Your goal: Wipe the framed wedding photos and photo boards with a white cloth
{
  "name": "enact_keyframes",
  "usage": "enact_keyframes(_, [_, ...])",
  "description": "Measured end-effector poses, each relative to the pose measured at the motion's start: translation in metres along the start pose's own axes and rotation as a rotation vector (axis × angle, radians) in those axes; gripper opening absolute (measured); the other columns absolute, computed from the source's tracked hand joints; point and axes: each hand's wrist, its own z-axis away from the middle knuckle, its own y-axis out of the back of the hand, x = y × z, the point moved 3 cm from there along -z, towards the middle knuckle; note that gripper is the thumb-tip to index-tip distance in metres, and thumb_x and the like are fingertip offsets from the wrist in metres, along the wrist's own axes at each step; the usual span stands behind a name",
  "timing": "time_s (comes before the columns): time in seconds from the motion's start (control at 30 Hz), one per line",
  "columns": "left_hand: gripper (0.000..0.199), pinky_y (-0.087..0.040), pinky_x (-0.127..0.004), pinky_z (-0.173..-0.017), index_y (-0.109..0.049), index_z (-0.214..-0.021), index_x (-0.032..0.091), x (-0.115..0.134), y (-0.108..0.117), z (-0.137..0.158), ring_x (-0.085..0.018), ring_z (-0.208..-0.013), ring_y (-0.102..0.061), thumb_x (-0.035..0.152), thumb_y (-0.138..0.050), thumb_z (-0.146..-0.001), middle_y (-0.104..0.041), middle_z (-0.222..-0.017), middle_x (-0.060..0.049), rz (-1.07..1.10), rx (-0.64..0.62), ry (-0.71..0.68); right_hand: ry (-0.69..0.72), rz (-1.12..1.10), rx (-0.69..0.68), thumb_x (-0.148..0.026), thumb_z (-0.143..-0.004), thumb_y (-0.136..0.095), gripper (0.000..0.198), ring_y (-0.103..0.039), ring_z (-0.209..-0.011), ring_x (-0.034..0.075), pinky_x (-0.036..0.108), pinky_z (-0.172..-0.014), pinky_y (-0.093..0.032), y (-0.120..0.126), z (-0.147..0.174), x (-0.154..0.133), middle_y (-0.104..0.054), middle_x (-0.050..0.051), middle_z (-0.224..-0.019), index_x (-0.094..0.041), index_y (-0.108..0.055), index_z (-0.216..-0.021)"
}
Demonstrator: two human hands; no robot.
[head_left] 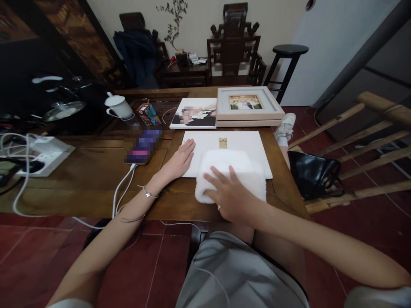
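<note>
A flat white panel lies on the wooden table in front of me, with a small tan piece with ear-like corners on its middle. My left hand lies flat on the panel's left edge, fingers stretched out. On the panel's near right part is a thick, folded white towel, overhanging the near edge. My right hand grips this towel from above, fingers spread and pressed into the pile, thumb at its near left side. The panel under the towel is hidden.
Behind the panel lie a photo print and a framed photo. Leftward are a phone on a white cable, a small carton, a lidded white cup and a power strip. Another person's shoe shows right.
</note>
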Motion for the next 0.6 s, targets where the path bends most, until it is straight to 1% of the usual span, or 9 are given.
enact_keyframes(0.17, [0.058, -0.022, -0.049, -0.125, -0.043, -0.148, 0.003, 0.002, 0.001, 0.000, -0.028, -0.151, -0.030, 0.036, -0.027, -0.103, -0.037, -0.159, -0.021, -0.012, -0.005, 0.002, -0.082, -0.004, 0.011, 0.002, -0.082, -0.042, 0.060, -0.026, -0.151, 0.039, 0.077, -0.112, -0.026, 0.015, -0.037, 0.042, -0.043, 0.017, -0.157, -0.016, -0.058, -0.137])
enact_keyframes(0.27, [0.058, -0.023, -0.049, -0.125, -0.043, -0.148, 0.004, 0.003, 0.002, 0.000, -0.028, -0.151, -0.030, 0.037, -0.028, -0.103, -0.037, -0.159, -0.021, -0.009, -0.004, -0.010, -0.104, -0.005, 0.036, 0.004, -0.081, -0.041, 0.060, -0.025, -0.151, 0.039, 0.077, -0.111, -0.026, 0.020, -0.060, 0.070, -0.043, 0.020, -0.156, -0.013, -0.057, -0.136])
enact_keyframes(0.37, [0.059, -0.022, -0.048, -0.125, -0.044, -0.147, 0.002, 0.003, 0.002, 0.000, -0.028, -0.151, -0.031, 0.037, -0.027, -0.103, -0.038, -0.159, -0.022, -0.014, -0.007, -0.013, -0.131, 0.018, 0.069, 0.004, -0.083, -0.039, 0.060, -0.024, -0.151, 0.038, 0.077, -0.111, -0.024, 0.021, -0.078, 0.088, -0.042, 0.020, -0.157, -0.012, -0.054, -0.138])
enact_keyframes(0.47, [0.059, -0.022, -0.048, -0.125, -0.043, -0.148, 0.002, 0.003, 0.002, 0.000, -0.028, -0.151, -0.030, 0.037, -0.026, -0.103, -0.037, -0.159, -0.022, -0.020, -0.015, -0.015, -0.155, 0.072, 0.061, 0.003, -0.086, -0.037, 0.059, -0.021, -0.152, 0.041, 0.079, -0.110, -0.023, 0.017, -0.083, 0.088, -0.038, 0.021, -0.159, -0.011, -0.052, -0.140])
enact_keyframes(0.53, [0.059, -0.022, -0.048, -0.125, -0.043, -0.148, 0.003, 0.003, 0.002, 0.000, -0.028, -0.151, -0.030, 0.037, -0.026, -0.103, -0.037, -0.160, -0.021, -0.019, -0.018, -0.012, -0.147, 0.115, 0.035, 0.001, -0.087, -0.038, 0.058, -0.020, -0.151, 0.043, 0.080, -0.110, -0.022, 0.013, -0.078, 0.078, -0.035, 0.023, -0.160, -0.011, -0.052, -0.142])
enact_keyframes(0.6, [0.058, -0.022, -0.048, -0.125, -0.042, -0.149, 0.006, 0.003, 0.002, 0.000, -0.028, -0.151, -0.030, 0.038, -0.025, -0.104, -0.037, -0.160, -0.019, -0.021, -0.024, 0.001, -0.117, 0.145, 0.019, -0.001, -0.088, -0.040, 0.056, -0.021, -0.150, 0.046, 0.080, -0.109, -0.023, 0.008, -0.067, 0.062, -0.035, 0.023, -0.160, -0.013, -0.055, -0.141])
